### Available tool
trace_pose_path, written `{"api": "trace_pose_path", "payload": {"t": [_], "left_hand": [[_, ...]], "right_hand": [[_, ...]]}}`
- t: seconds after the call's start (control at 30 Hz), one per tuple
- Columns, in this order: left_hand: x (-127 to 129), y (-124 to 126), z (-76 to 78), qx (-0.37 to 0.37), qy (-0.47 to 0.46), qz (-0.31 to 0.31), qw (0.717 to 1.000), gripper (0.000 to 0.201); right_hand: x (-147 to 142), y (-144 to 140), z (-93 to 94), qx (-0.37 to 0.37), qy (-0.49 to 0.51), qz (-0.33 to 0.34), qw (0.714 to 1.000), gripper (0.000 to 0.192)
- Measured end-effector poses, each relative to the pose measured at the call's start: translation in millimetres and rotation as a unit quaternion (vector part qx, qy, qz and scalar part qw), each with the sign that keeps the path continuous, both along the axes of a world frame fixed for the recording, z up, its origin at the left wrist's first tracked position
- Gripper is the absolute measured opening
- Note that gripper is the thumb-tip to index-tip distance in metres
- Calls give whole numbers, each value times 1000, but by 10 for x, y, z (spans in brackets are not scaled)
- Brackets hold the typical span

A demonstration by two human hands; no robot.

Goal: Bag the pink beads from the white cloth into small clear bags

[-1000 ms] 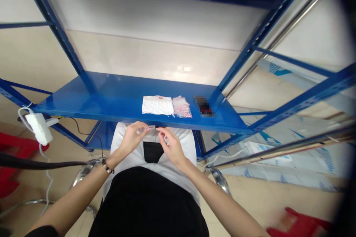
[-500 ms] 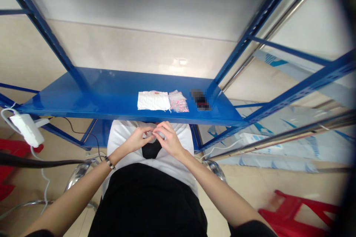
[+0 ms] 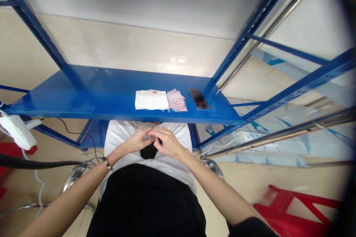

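Observation:
My left hand and my right hand meet above my lap, just in front of the shelf's front edge. Between them is a small see-through piece that looks like a clear plastic bag, mostly covered by fingers. The left thumb and fingers are closed on it. Bent fingers of the right hand reach over its top and touch the left fingertips. On the shelf beyond lie a white cloth pouch and, overlapping its right side, clear zip bags with small pink and red bits inside.
The blue metal shelf spans the view, with uprights on both sides. A pixelated dark phone-like object lies on its right part. A white power strip hangs at left. Red stools stand on the floor.
The right fingers have moved over the left fingertips, covering more of the see-through piece. The whole view has shifted slightly, while the things on the shelf stay in place.

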State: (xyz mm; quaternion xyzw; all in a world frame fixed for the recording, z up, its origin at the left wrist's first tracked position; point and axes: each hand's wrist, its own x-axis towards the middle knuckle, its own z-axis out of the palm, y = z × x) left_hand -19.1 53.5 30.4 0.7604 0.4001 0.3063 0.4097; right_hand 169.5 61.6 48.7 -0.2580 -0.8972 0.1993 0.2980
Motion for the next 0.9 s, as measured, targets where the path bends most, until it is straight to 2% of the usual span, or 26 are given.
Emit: {"api": "trace_pose_path", "payload": {"t": [0.1, 0.2, 0.27, 0.4, 0.47, 0.57, 0.73, 0.9], "left_hand": [[-4, -4, -18, 30, 73, 22, 997, 5], [-7, -4, -45, 98, 141, 61, 983, 9], [-9, -6, -43, 122, 138, 77, 980, 13], [-20, 9, -12, 106, 67, 105, 987, 27], [-38, 27, -2, 109, 62, 112, 986, 24], [-71, 48, 6, 141, 106, 121, 977, 17], [-89, 17, 47, 203, 191, 84, 957, 16], [-101, -19, 127, 226, 231, 42, 945, 15]], "right_hand": [[-17, -18, -40, 6, -35, 15, 999, 29], [-45, -26, -72, 15, -54, 12, 998, 27], [-58, -33, -79, 26, -39, 9, 999, 27], [-58, -48, -72, 55, 22, 3, 998, 34], [-55, -44, -71, 65, 35, 1, 997, 39], [-56, -15, -83, 71, 31, 6, 997, 48], [-57, -8, -114, 82, -18, 25, 996, 45], [-77, -79, -79, 70, -71, 47, 994, 41]]}}
